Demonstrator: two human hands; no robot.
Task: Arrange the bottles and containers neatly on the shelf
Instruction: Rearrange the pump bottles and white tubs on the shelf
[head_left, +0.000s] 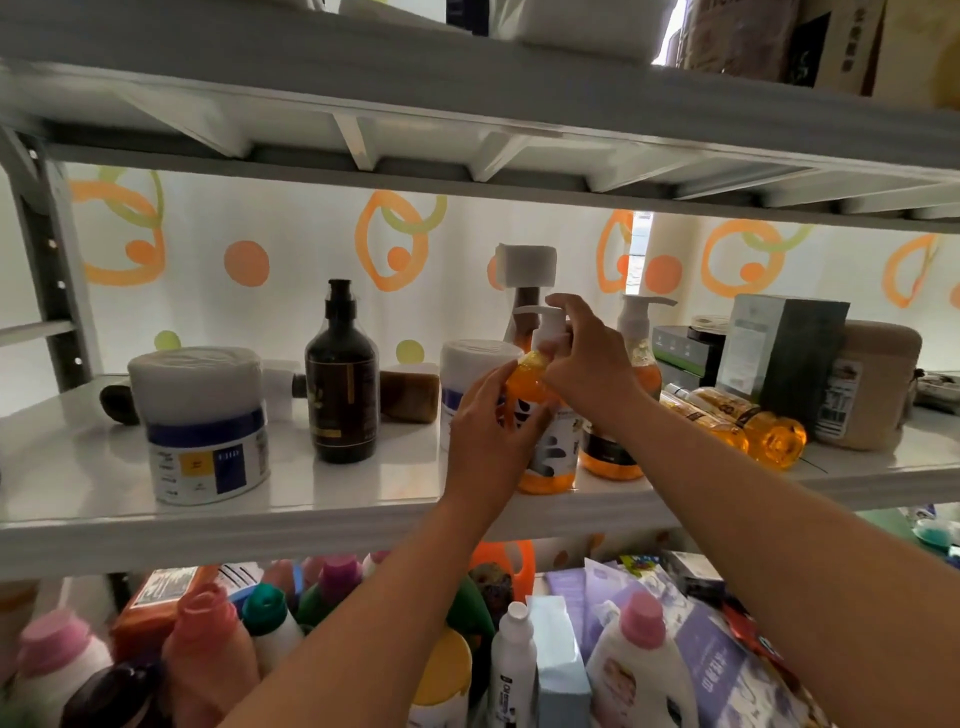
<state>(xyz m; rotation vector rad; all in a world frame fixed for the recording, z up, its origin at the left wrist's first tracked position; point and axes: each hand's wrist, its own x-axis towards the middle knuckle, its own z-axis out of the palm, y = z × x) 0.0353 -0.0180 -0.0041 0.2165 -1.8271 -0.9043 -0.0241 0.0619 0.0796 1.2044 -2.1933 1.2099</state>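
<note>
An orange pump bottle (545, 457) with a white pump stands near the front edge of the white middle shelf (363, 499). My left hand (488, 426) grips its body from the left. My right hand (587, 353) holds its neck just below the pump head. A second orange pump bottle (641, 364) stands right behind it. A dark brown pump bottle (340, 379) stands to the left. A white tub with a blue label (200, 421) is at the far left, and another white tub (470, 374) is partly hidden by my left hand.
Two orange bottles (748, 423) lie on their sides at the right, beside a grey box (779, 353) and a beige jar (872, 384). A brown bottle (408, 389) lies flat at the back. The lower shelf is crowded with several detergent bottles (634, 665). The upper shelf (467, 135) hangs close overhead.
</note>
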